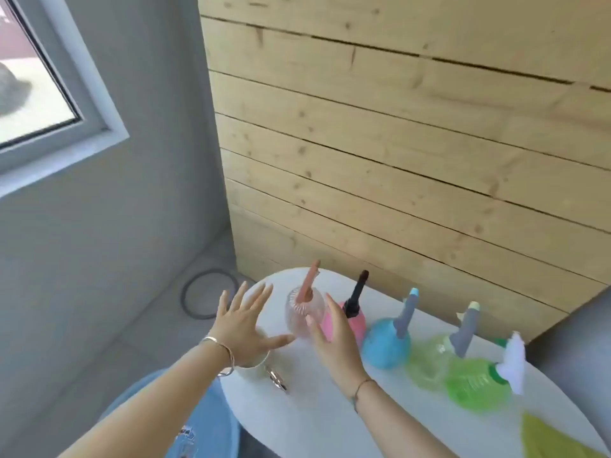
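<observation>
The left hand point(244, 328) and right hand point(334, 338) are spread, fingers straight, flanking the clear bottle point(302, 314) at the row's left end on the tabletop point(330, 411). It is probably light, slippery plastic, so cup its round belly.

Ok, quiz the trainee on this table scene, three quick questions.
1. True or false: the left hand grips the clear ribbed bottle.
2. What colour is the bottle next along the row from it? A blue B pink C yellow
3. Fill in: the green bottle has a ___ sprayer.
Key: 1 false, its fingers are straight and hold nothing. 2 B, the pink bottle. 3 white.
</observation>
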Demonstrator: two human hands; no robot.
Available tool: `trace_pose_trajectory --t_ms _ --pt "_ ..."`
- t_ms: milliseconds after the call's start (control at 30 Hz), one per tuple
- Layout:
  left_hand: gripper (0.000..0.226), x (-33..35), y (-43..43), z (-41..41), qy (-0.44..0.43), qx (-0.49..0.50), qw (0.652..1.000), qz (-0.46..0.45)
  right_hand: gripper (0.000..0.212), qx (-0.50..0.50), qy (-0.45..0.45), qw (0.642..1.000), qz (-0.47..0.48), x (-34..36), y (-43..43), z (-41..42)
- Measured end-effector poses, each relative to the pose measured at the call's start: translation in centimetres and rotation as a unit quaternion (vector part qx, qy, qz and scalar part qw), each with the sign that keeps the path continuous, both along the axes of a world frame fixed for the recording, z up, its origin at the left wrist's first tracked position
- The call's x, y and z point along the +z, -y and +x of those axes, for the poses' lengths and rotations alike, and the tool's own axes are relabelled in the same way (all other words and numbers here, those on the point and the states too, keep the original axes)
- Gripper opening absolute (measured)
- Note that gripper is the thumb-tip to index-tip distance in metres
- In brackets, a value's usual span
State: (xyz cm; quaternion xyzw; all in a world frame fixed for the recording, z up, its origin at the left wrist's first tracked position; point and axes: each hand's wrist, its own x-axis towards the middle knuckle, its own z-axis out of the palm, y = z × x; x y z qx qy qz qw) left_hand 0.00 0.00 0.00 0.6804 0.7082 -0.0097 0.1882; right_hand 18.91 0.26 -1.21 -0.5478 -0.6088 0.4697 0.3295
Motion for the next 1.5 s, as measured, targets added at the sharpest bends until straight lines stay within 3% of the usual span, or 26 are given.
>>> trace_pose_trajectory --t_ms 200,300,367,533,667,867,1000,1167,1333,1433,1500 --pt "0.138 -5.3 -2.6 -2.3 0.082 -0.004 0.996 -0.022 0.054 -0.023 -0.011 1.0 0.006 -6.3 -4.2 -3.3" --pt "0.103 -6.8 -3.6 -2.1 0.092 -0.007 0.996 -0.001 0.026 -0.022 -0.06 0.997 0.041 -7.4 -5.9 -4.1" --pt "0.084 -7.6 -4.1 -1.9 0.099 -0.008 0.994 0.034 0.021 -0.024 -0.083 0.994 0.072 -8.2 -6.5 -4.6" --pt "0.077 -8.5 -4.3 -1.3 0.062 -0.03 0.995 0.079 0.027 -0.025 -0.052 0.988 0.142 -9.6 -6.9 -5.5" --pt "0.079 -7.1 -3.3 -1.3 0.071 0.008 0.992 0.102 0.01 -0.082 -0.057 0.978 0.185 -8.9 -7.0 -5.6" --pt "0.113 -2.4 1.7 -0.8 0.136 -0.017 0.965 0.223 0.015 -0.1 -0.153 0.939 0.29 -1.0 -3.2 -4.6" --pt "0.123 -0.1 4.7 1.4 0.287 -0.037 0.93 0.228 0.01 -0.032 -0.225 0.938 0.262 3.2 1.1 -2.2" --pt "0.087 -0.8 8.3 5.1 0.374 -0.05 0.893 0.248 0.008 -0.005 -0.247 0.948 0.203 4.3 6.0 2.0" --pt "0.077 -1.6 11.4 7.9 0.424 -0.056 0.878 0.216 0.009 0.001 -0.236 0.957 0.171 4.2 8.9 5.6" --pt "0.073 -1.2 12.5 8.6 0.461 -0.072 0.871 0.154 0.009 0.021 -0.239 0.959 0.151 4.6 10.3 7.0" --pt "0.061 -0.4 13.5 8.5 0.499 -0.104 0.857 0.076 0.02 0.048 -0.265 0.956 0.115 5.0 10.8 7.9"
